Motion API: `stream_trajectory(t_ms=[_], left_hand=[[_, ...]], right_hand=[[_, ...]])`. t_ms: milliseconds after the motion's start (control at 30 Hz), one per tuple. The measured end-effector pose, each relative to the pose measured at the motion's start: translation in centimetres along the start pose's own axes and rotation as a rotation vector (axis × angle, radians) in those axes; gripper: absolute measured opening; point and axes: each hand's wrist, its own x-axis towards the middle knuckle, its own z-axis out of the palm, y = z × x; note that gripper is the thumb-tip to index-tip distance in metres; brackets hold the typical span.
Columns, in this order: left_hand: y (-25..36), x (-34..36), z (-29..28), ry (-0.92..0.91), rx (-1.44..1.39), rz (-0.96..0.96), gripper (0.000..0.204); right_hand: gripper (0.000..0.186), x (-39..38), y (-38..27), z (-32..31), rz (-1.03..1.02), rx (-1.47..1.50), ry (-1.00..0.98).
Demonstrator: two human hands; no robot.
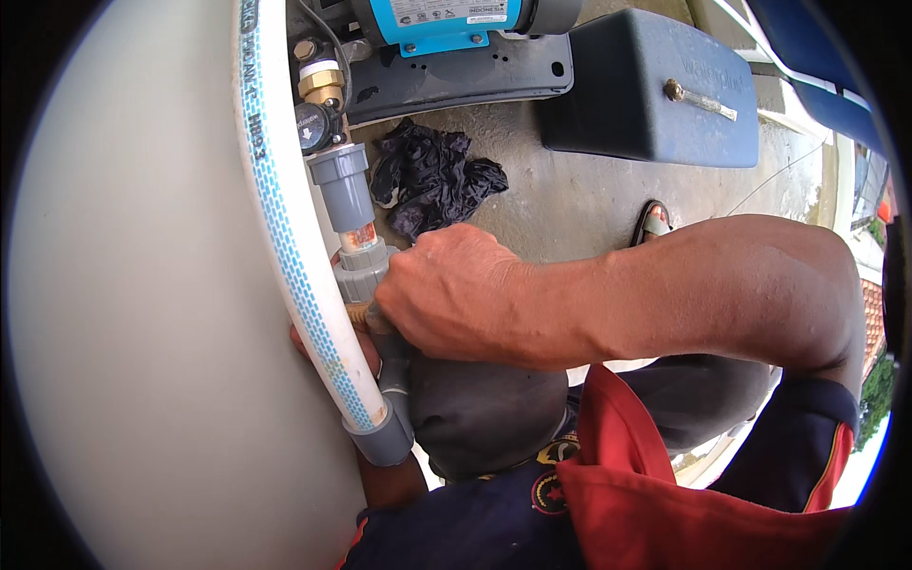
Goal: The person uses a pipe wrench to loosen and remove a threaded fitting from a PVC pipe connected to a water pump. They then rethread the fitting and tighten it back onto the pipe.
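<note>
My right hand [442, 294] is closed in a fist at the grey pipe joint, with a dark grey pipe fitting [382, 328] showing under its fingers. Just above the fist sits a ribbed grey union nut [361, 275]. A yellowish-brown threaded piece [358, 314] shows beside the fingers. My left hand [365, 350] is low behind the white pipe [285, 228]; only bits of it show on either side, and its grip is hidden. The white pipe with blue marks ends in a grey elbow [383, 439]. Higher up, a grey socket [344, 185] joins a brass fitting [321, 84].
A large smooth grey tank wall [142, 285] fills the left side. The blue pump motor [442, 19] stands on a dark base [456, 81] at the top. A dark plastic cover [646, 95] with a bolt on it lies right of it. Crumpled black plastic [432, 176] lies on the concrete floor.
</note>
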Motion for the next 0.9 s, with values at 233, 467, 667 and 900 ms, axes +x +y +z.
stream_trajectory(t_ms=[233,467,667,900], left_hand=[[-0.7,-0.9,2.1,0.144,-0.355,-0.308,0.066],[2.6,1.8,1.5,0.067,-0.46,-0.417,0.072],[13.2,2.4,-6.3,-0.297,-0.996,-0.669,0.076],[15.8,4.0,-7.3,-0.462,-0.937,-0.907,0.043]], right_hand=[[0.036,-0.6,3.8,4.5,0.081,0.078,0.167],[0.032,-0.3,6.3,7.1,-0.022,0.222,0.386],[0.034,-0.2,6.8,7.6,-0.057,0.221,0.397],[0.037,0.3,8.9,8.9,-0.198,0.211,0.449]])
